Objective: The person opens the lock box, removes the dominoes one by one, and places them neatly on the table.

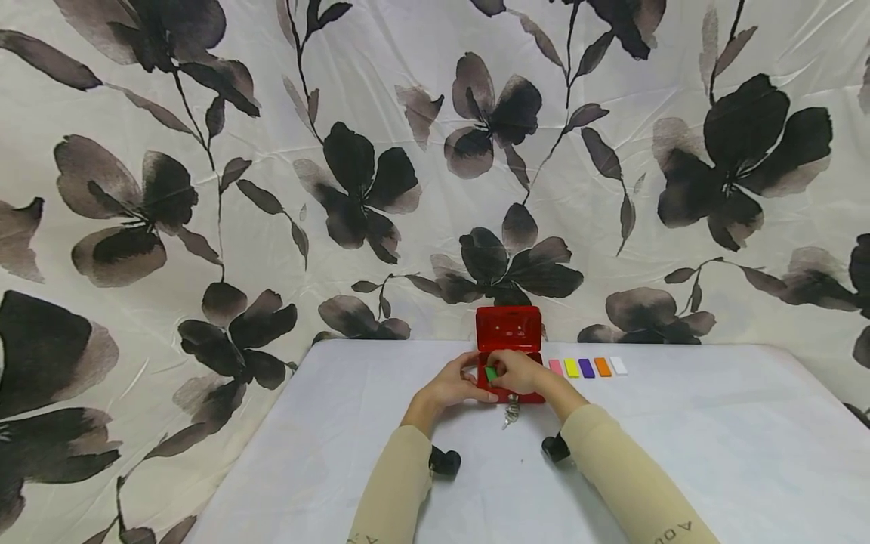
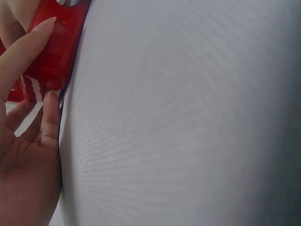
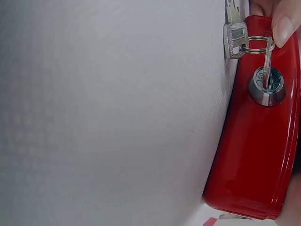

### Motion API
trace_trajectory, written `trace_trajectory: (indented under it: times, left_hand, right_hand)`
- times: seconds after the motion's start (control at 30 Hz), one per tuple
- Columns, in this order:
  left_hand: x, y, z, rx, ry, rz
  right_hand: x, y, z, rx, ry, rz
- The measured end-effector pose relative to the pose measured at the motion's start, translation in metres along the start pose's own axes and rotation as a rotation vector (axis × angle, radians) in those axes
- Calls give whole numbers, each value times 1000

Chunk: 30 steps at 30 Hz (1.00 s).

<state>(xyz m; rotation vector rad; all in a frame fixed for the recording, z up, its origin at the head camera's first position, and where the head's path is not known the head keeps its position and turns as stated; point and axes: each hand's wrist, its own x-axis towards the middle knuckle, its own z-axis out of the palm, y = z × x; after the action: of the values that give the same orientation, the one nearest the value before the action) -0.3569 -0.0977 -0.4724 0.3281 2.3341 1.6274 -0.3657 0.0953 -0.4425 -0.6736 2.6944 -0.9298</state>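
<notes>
A small red lock box (image 1: pixel 508 329) stands on the table with its lid raised against the back. My left hand (image 1: pixel 450 382) holds its left side, the thumb lying on the front face and other fingers (image 2: pixel 51 117) at the side wall. Over the box's inside, my right hand (image 1: pixel 518 372) pinches a small green block (image 1: pixel 492 374), partly covered by the fingers. One key (image 3: pixel 267 63) sits in the round front lock (image 3: pixel 267 87). A second key (image 3: pixel 235 37) hangs from its ring, close to the left thumb.
Right of the box, small flat blocks stand in a row: pink (image 1: pixel 556 367), yellow (image 1: pixel 572 368), purple (image 1: pixel 587 368), orange (image 1: pixel 603 367) and white (image 1: pixel 618 366). A white cloth covers the table (image 1: pixel 714 438). Behind it hangs a flowered curtain (image 1: pixel 421 68).
</notes>
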Motion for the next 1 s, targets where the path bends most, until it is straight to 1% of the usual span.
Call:
trace_trajectory:
  times: [0.17, 0.37, 0.53, 0.77, 0.9, 1.0]
  left_hand:
    - [-3, -1, 0, -8, -6, -10]
    - [-2, -1, 1, -3, -5, -23]
    - [1, -2, -1, 4, -4, -17]
    - [-1, -1, 1, 9, -9, -15]
    - [-1, 0, 1, 21, 0, -15]
    - [-2, 1, 0, 27, 8, -20]
  right_hand:
    - [-3, 1, 1, 24, 16, -1]
    - [-4, 2, -1, 14, 48, -48]
    - [-9, 2, -7, -3, 79, -82]
    - [-25, 6, -20, -7, 121, -118]
    - [-34, 10, -28, -6, 149, -146]
    - [-40, 14, -33, -3, 162, -142]
